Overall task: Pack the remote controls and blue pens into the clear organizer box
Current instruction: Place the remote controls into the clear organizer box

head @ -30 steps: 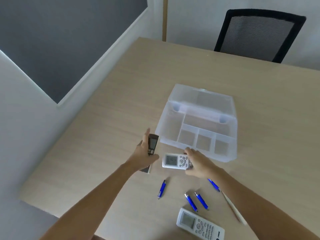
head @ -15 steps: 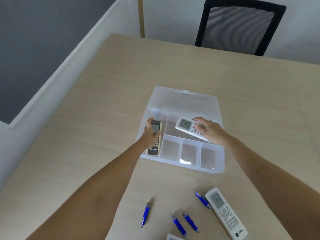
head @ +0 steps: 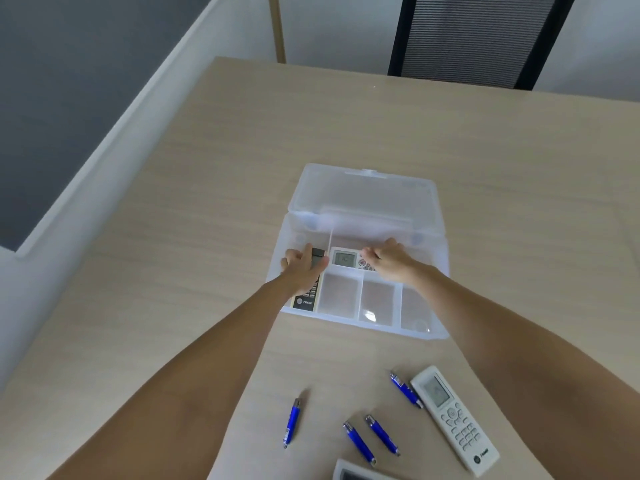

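Both my hands are in the box (head: 360,322): left hand (head: 302,270) grasping the dark remote (head: 309,288), right hand (head: 388,258) on the white remote (head: 344,258). The spare remote (head: 453,419) and pens (head: 406,389) lie behind them, right hand nearer, long axes roughly toward the box.

The middle of the dark remote (head: 308,299) is covered by the left hand (head: 301,266), so the grip of the fingers cannot be judged. Most of the keypad of the white remote (head: 344,259) is hidden under the right hand (head: 389,259) (only its screen end is seen). At the bottom edge of the frame, a further device (head: 360,474) is cut off. At the top right, the chair (head: 474,36) is cropped.
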`<action>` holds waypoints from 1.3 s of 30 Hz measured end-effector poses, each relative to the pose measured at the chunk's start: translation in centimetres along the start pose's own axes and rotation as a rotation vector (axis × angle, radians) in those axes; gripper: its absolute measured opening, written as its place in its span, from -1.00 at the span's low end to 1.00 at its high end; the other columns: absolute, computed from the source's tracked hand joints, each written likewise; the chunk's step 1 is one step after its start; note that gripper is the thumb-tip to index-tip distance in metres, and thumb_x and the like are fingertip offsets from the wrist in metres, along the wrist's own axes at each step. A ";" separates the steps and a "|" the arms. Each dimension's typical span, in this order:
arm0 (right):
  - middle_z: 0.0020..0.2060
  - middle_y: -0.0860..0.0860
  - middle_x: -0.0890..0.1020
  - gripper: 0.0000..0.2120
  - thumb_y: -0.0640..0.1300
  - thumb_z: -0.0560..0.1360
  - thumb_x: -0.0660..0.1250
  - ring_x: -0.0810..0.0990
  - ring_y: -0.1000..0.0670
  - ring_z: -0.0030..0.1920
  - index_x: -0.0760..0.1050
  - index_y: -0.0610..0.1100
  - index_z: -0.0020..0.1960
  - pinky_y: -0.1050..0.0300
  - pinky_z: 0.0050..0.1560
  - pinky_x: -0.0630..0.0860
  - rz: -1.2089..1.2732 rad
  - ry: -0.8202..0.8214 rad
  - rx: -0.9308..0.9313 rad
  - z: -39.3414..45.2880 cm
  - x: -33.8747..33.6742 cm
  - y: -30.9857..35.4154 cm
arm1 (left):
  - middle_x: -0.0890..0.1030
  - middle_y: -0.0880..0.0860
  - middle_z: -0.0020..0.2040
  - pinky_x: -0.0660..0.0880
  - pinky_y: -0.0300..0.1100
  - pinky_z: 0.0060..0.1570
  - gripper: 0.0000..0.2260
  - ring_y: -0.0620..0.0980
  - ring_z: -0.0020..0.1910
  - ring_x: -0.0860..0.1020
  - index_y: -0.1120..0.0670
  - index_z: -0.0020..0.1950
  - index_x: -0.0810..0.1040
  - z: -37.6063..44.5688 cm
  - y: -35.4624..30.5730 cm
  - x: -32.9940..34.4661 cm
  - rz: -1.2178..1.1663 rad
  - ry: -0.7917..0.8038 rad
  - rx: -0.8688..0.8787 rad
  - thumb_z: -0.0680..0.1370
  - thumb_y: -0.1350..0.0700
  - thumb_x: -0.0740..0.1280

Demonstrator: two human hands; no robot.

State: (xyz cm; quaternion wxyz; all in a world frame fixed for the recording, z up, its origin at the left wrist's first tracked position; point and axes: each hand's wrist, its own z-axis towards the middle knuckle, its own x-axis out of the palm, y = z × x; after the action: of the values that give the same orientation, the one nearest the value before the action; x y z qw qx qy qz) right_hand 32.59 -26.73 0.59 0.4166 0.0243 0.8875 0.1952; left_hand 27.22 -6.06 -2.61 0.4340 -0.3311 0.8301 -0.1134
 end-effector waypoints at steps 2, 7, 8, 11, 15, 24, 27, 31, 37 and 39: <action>-0.25 -0.14 0.46 -0.55 0.00 0.66 -0.02 0.51 -0.15 -0.15 0.41 -0.11 -0.31 -0.01 0.00 0.43 0.087 -0.056 -0.065 -1.8 -0.8 0.4 | 0.09 0.21 0.47 0.19 0.14 0.39 -0.39 0.25 0.43 0.11 0.02 0.58 -0.09 -1.1 -0.3 -0.3 0.019 -0.031 0.024 0.61 -0.19 0.02; -0.12 -0.19 0.65 -0.76 -0.25 0.60 0.18 0.61 -0.17 -0.08 0.57 -0.28 0.15 0.04 0.00 0.46 0.196 -0.590 -0.212 -8.9 -0.2 -1.9 | 0.25 0.17 0.43 0.34 0.09 0.35 -0.50 0.17 0.39 0.23 0.13 0.51 0.20 -7.6 -0.1 0.4 -0.056 -0.378 0.332 0.62 -0.02 0.18; -0.13 -0.21 0.67 -0.80 -0.29 0.58 0.22 0.63 -0.19 -0.13 0.59 -0.30 0.09 0.03 -0.04 0.49 0.237 -0.700 -0.208 -11.0 0.7 -3.0 | 0.33 0.16 0.38 0.38 0.05 0.32 -0.56 0.15 0.35 0.30 0.14 0.45 0.30 -9.3 0.4 1.1 -0.038 -0.388 0.429 0.61 0.03 0.22; -0.14 -0.20 0.68 -0.87 -0.30 0.53 0.27 0.61 -0.18 -0.21 0.60 -0.26 -0.01 0.08 -0.11 0.49 0.303 -0.706 -0.076 -17.0 4.9 -7.0 | 0.52 0.12 0.20 0.41 -0.09 0.23 -0.74 0.09 0.22 0.45 0.16 0.24 0.52 -14.7 2.9 4.3 0.091 -0.210 0.669 0.59 0.10 0.27; -0.07 -0.16 0.57 -0.66 -0.09 0.46 0.40 0.51 -0.14 -0.07 0.52 -0.23 0.17 0.10 -0.06 0.38 0.166 -0.304 0.170 -21.8 10.9 -11.4 | 0.58 0.06 0.08 0.42 -0.08 0.15 -0.79 0.05 0.12 0.50 0.12 0.13 0.58 -20.1 5.7 9.4 0.252 0.109 0.755 0.60 0.07 0.25; 0.21 -0.18 0.43 -0.18 0.03 0.27 0.53 0.45 -0.22 0.24 0.26 -0.12 0.42 -0.08 0.22 0.48 0.116 -0.183 0.322 -23.7 16.6 -12.2 | 0.44 0.08 0.30 0.48 -0.02 0.05 -0.39 0.08 0.27 0.39 0.11 0.37 0.33 -23.8 5.9 17.3 0.791 0.256 0.712 0.45 -0.19 0.36; 0.19 -0.18 0.43 -0.17 0.00 0.24 0.53 0.46 -0.17 0.17 0.28 -0.15 0.41 0.03 0.10 0.50 0.203 -0.172 0.353 -23.7 16.1 -12.7 | 0.45 0.14 0.23 0.49 -0.03 -0.02 -0.49 0.11 0.17 0.45 0.17 0.28 0.36 -24.2 5.1 17.5 0.756 0.302 0.671 0.44 -0.04 0.41; -0.02 -0.15 0.57 -0.44 -0.04 0.24 0.56 0.49 -0.11 -0.10 0.40 -0.17 0.13 0.13 -0.25 0.39 0.279 -0.267 0.366 -24.0 13.2 -14.3 | 0.52 0.13 0.13 0.48 -0.04 -0.09 -0.52 0.16 0.01 0.56 0.16 0.25 0.34 -24.2 4.7 15.1 0.505 0.388 0.642 0.42 0.03 0.40; -0.13 0.00 0.59 -0.45 -0.24 0.32 0.54 0.58 0.00 -0.21 0.36 -0.12 0.22 0.12 -0.31 0.51 0.828 -0.395 0.291 -24.3 5.8 -15.1 | 0.55 -0.02 0.18 0.47 -0.14 -0.07 -0.31 0.03 -0.08 0.54 -0.03 0.46 0.20 -18.2 0.0 4.9 0.156 -0.023 0.660 0.38 -0.01 0.40; -0.09 0.00 0.59 -0.43 -0.25 0.36 0.52 0.59 0.02 -0.19 0.33 -0.11 0.27 0.12 -0.29 0.51 0.910 -0.373 0.216 -23.5 3.4 -14.3 | 0.56 0.02 0.22 0.52 -0.10 -0.02 -0.32 0.08 0.04 0.57 -0.07 0.46 0.20 -14.7 -2.6 2.0 0.137 -0.098 0.629 0.40 -0.04 0.41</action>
State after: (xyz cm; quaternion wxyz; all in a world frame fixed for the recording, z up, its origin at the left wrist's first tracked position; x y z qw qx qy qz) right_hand 14.45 -46.85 6.41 0.4361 0.4863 0.7125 0.2564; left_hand 15.92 -10.75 6.09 0.5612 -0.1294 0.7529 -0.3186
